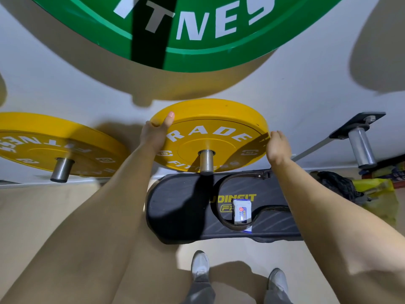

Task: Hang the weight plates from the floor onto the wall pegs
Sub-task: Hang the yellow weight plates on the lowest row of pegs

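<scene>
Our left hand [156, 133] grips the yellow plate [219, 119] at its left rim, thumb laid up over the face. Our right hand [277, 148] curls round the right rim, opposite. Between them the plate sits on its peg [206, 161], whose steel end pokes out through the centre hole — so we judge this plate threaded on, with only pushing it home and letting go left to do.

To the left a second yellow plate [43, 139] hangs on a second peg [61, 170], and above us a green plate [197, 29] is up on the wall too. Off to the right one bare peg [361, 148] has no plate.

On the floor below we see a black board [182, 205] with a belt [276, 209] and a small white packet [241, 211] on it, and our shoes [199, 263] — no plate lies there in view, so we cannot tell whether any are left.

The fingers behind both rims are hidden, and the green plate is cut off at the top. How close our plate sits to the wall is hard to make out.
</scene>
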`<state>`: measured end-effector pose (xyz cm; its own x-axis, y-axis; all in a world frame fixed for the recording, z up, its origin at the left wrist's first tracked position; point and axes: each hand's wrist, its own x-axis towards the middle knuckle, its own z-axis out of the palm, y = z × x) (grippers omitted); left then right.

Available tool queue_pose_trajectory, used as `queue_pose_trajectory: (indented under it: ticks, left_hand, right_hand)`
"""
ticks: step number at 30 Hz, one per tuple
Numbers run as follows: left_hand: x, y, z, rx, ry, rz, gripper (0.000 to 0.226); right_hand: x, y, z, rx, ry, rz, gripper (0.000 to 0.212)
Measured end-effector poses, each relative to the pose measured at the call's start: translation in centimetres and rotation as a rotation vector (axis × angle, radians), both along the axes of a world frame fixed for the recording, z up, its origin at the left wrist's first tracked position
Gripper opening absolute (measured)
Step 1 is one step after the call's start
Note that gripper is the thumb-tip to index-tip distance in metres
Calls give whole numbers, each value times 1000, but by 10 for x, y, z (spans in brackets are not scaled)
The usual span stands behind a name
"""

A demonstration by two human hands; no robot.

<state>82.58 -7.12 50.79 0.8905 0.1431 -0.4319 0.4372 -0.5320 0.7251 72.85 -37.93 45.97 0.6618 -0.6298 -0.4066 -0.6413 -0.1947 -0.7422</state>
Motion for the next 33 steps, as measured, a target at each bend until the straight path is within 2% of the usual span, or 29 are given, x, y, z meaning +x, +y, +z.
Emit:
queue_pose_trajectory:
  ticks: [2,6,8,9,11,13,14,16,18,21,29,33]
  left_hand:
    - [0,1,-5,-35,-17,20,82]
    - [-3,11,-18,-106,-47,129,72]
    - [-3,19,-25,-194,-31,182,92]
    - [-2,20,-29,-250,8,249,99]
    - [1,21,-39,-374,117,409,92]
    - [-1,22,-49,-527,257,465,79]
    - [-3,24,-58,-612,324,445,87]
    - [-5,27,-73,-736,394,418,101]
    - [-2,28,-81,-799,387,449,101]
    - [3,26,-88,-799,351,479,95]
    - [-1,33,-91,-794,346,455,90]
    - [-3,31,-90,-784,343,481,90]
  right_hand:
    - [-3,7,-10,162,11,-20,30]
    - [-5,14,-19,406,-103,-163,32]
    - [-9,10,-25,468,-109,-225,37]
    - [-11,8,-28,518,-97,-269,44]
    - [-14,4,-37,631,-82,-311,54]
    - [-14,4,-49,730,-98,-301,51]
    - [-13,5,-54,768,-112,-295,48]
    - [-9,10,-60,789,-132,-276,52]
    - [-5,15,-64,785,-131,-273,65]
    - [-1,19,-69,778,-134,-302,73]
    - [5,21,-70,739,-128,-321,76]
    - [9,25,-76,720,-117,-349,94]
